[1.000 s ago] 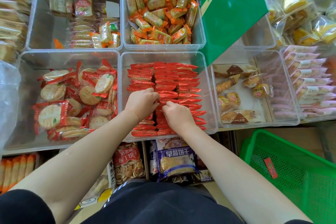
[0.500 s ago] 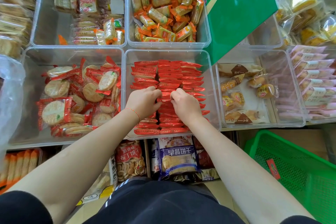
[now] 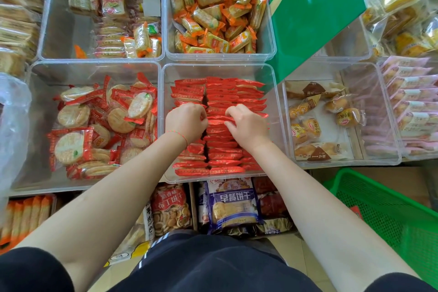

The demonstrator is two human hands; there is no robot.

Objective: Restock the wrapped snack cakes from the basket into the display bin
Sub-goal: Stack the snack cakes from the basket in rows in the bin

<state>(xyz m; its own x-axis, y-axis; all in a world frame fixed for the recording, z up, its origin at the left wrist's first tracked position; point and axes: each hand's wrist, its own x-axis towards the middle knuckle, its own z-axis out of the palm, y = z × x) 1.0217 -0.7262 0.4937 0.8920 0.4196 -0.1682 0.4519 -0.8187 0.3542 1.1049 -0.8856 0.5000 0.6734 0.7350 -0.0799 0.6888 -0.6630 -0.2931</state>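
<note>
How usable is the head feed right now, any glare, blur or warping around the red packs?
Head view: red packs and both hands sharp; left hand, right hand. Clear bin walls show mild glare. Wide-angle bending and softness at the edges, green basket included.

Head view, looking down on a shop display. Clear plastic bins point(image 3: 102, 59) sit edge to edge in rows on a shelf, holding assorted wrapped biscuits and crackers. A green cardboard box point(image 3: 315, 16) leans tilted across the upper right bins. Below the shelf edge, a lower tier holds bagged biscuits point(image 3: 233, 206). Pale tiled floor point(image 3: 294, 251) shows at bottom centre. Light is bright and even; bin walls carry soft glare.
</note>
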